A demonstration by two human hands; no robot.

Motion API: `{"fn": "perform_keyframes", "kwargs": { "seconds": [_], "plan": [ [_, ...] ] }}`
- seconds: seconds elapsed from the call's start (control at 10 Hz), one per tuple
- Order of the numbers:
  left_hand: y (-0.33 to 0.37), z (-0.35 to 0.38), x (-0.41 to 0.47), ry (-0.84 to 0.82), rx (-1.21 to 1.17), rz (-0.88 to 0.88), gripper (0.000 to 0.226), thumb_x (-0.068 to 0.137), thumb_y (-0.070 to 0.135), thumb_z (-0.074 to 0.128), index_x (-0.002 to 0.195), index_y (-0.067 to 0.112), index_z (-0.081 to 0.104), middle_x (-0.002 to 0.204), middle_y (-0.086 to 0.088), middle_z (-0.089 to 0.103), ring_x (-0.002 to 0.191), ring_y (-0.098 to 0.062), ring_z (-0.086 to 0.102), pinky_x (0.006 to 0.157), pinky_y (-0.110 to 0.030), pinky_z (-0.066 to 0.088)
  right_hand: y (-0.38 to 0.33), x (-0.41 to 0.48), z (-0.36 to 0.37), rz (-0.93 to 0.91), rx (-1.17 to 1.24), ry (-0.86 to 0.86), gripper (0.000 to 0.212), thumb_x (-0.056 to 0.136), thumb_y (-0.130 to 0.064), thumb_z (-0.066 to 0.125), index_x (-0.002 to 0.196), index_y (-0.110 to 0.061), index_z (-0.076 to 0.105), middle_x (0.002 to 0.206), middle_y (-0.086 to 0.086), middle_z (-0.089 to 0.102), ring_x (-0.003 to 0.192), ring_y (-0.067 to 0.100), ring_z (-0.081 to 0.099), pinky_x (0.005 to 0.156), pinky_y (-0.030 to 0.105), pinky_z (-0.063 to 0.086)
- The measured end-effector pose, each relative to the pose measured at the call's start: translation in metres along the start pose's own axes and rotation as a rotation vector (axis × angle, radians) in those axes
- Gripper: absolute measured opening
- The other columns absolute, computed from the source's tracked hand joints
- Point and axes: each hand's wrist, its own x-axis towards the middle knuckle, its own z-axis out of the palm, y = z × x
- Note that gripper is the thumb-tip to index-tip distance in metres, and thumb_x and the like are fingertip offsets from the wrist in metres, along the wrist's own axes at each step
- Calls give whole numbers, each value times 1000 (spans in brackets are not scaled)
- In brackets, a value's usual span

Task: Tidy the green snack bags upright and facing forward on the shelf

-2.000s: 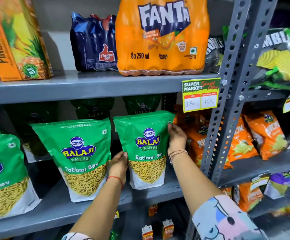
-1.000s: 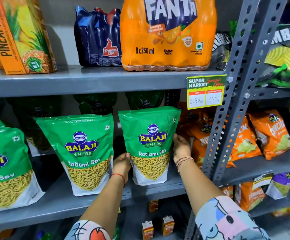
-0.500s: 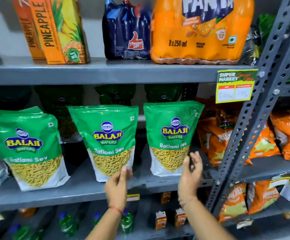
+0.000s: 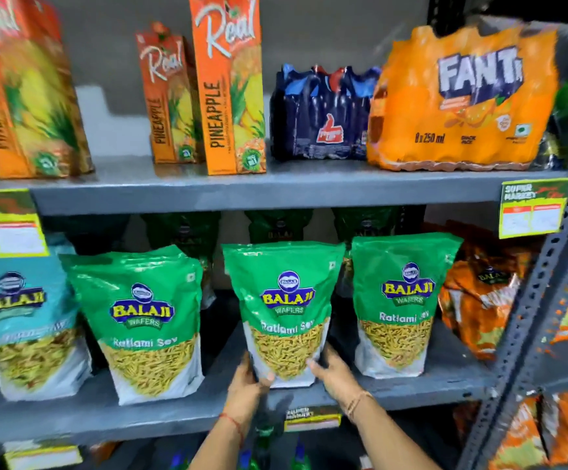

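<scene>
Three green snack bags stand upright on the grey middle shelf (image 4: 428, 385), labels facing me. My left hand (image 4: 247, 385) grips the lower left corner of the middle green bag (image 4: 284, 307), and my right hand (image 4: 335, 376) grips its lower right corner. The right green bag (image 4: 402, 300) stands untouched beside it. Further left stands the left green bag (image 4: 147, 320), also untouched. More dark green bags (image 4: 279, 225) sit in shadow behind the front row.
A teal bag (image 4: 21, 317) stands at the far left. Orange snack bags (image 4: 479, 300) lie right of the green ones. Juice cartons (image 4: 228, 83), a dark bottle pack (image 4: 319, 113) and an orange soda pack (image 4: 462, 100) fill the upper shelf. A perforated steel post (image 4: 547, 283) rises at right.
Both hands let go of the right green bag, dropped back, then moved left and closed on the bottom corners of the middle bag. The view has shifted left.
</scene>
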Motion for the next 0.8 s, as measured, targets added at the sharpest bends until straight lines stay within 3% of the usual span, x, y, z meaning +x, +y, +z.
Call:
{"fn": "perform_keyframes", "kwargs": {
  "seconds": [0.1,0.2,0.3,0.6,0.7,0.8],
  "plan": [
    [0,-3,-1,-7,60,-33,74,83,-9,54,144,2,13,150,-17,29,137,-30,33,115,-40,25,-2,-1,7,36,-5,28,52,91,-14,50,138,-3,27,139,12,41,133,25,36,104,27,30],
    [3,-2,-5,-27,80,-28,73,84,-9,53,144,3,12,150,-17,28,137,-28,33,110,-34,28,1,0,8,49,9,18,49,91,-14,51,135,-2,32,132,12,47,129,26,41,95,22,30],
    [2,-2,-5,-35,75,-25,73,85,-7,52,144,4,12,149,-16,31,130,-24,39,104,-29,30,5,0,10,70,24,33,52,90,-16,53,135,-1,33,134,15,49,127,27,43,95,23,31],
    [-9,-5,5,-8,104,-48,72,84,-9,53,144,4,14,144,-19,40,128,-30,44,101,-31,33,12,0,15,88,15,26,61,89,-24,53,139,-4,25,140,13,44,130,26,41,104,32,34],
    [-7,-6,1,-2,131,-58,72,84,-6,54,144,6,16,143,-17,40,127,-27,44,106,-33,31,6,-4,13,97,12,22,66,87,-28,56,141,-7,24,144,12,40,132,26,39,107,34,33],
    [-9,-2,-12,125,263,34,72,84,7,60,144,11,20,148,-16,35,135,-26,38,114,-37,28,4,-26,17,5,-80,105,78,85,-35,57,145,-14,11,152,6,26,138,23,29,111,33,27]
  ]
}}
